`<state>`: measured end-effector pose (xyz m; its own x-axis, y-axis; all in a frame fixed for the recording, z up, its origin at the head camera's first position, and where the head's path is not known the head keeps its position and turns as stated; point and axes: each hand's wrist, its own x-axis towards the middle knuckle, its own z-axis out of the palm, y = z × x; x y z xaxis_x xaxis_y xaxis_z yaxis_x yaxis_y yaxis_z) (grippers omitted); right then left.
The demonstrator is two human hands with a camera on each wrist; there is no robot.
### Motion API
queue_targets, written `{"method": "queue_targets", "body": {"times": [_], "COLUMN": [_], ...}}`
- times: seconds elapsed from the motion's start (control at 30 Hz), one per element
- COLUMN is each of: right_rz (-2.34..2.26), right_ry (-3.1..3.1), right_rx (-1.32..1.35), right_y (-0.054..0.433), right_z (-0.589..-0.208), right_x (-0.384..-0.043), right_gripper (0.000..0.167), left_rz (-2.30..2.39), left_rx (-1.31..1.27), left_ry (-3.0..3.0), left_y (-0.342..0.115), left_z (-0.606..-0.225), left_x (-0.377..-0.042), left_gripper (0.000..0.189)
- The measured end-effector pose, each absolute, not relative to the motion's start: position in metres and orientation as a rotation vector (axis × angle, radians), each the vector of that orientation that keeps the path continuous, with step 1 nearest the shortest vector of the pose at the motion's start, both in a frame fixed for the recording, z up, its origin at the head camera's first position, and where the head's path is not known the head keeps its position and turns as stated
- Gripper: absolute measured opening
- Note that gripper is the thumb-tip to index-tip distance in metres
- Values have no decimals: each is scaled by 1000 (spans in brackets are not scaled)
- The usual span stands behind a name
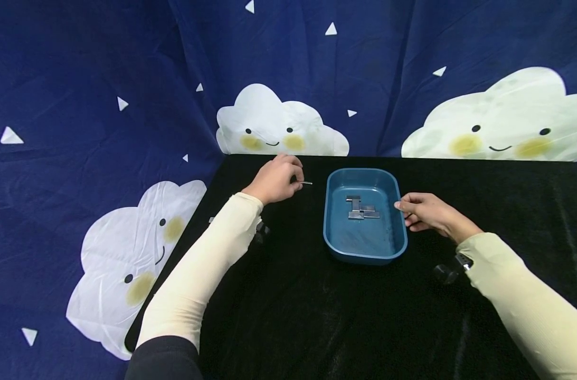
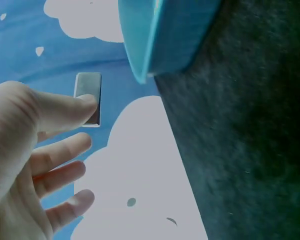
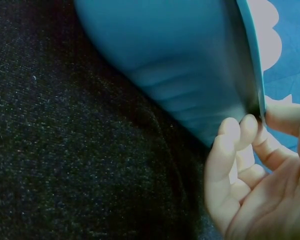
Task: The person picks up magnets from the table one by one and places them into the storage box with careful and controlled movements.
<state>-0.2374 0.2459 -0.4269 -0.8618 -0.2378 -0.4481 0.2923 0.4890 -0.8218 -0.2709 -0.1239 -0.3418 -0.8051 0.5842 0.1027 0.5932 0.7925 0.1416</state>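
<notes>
Between thumb and finger, my left hand (image 1: 278,178) pinches a small flat metal block (image 2: 88,99), held left of the blue tub (image 1: 364,258). In the left wrist view the other fingers of that hand (image 2: 45,165) are spread apart, and the block looks rectangular and shiny. My right hand (image 1: 426,214) grips the tub's right rim, thumb on the inside and fingers outside under the edge, as the right wrist view shows. Several similar metal blocks (image 1: 356,205) lie in a cluster on the tub's floor.
The tub stands on a black cloth-covered table (image 1: 336,316). Behind and to the left hangs a dark blue curtain (image 1: 126,53) with white clouds and triangles. A small pale object (image 1: 211,219) shows near the table's left edge, partly hidden by the left sleeve.
</notes>
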Motion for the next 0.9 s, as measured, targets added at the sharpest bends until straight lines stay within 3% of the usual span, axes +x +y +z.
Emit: {"method": "queue_targets", "body": {"times": [0.4,0.9], "right_rz": [-1372,-1368], "right_ry": [2222,2207], "right_rx": [46,50], "right_y": [248,249], "right_z": [-430,-430], "right_x": [-238,-241], "right_gripper": [27,27], "left_rz": [-39,19], "left_rx": [-1201,-1329], "left_ry": [-2792,-2784], "left_y": [-64,-22], "left_z": [-318,-328], "left_x": [-264,-257], "left_gripper": [11,13]}}
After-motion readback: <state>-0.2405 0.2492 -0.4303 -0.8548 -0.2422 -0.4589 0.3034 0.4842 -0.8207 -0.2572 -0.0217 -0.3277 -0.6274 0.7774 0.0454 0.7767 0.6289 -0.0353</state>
